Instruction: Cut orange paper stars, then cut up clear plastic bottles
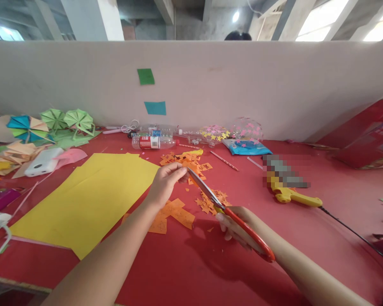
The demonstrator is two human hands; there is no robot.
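right hand (236, 232) holds scissors (234, 216) (red-handled) above table (166, 272)

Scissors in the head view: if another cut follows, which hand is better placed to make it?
Probably the right hand: it already grips the scissors, with the blades pointing toward the left hand. The left, its fingers close to the blade tips, seems better placed for steadying.

I saw the scissors (207, 191) barring the gap between left hand (163, 180) and right hand (250, 219); bare table (253, 187) ran on to the glue gun (284, 196), whose cord (344, 224) crossed the right side. Bottles (150, 142) blocked part of the back.
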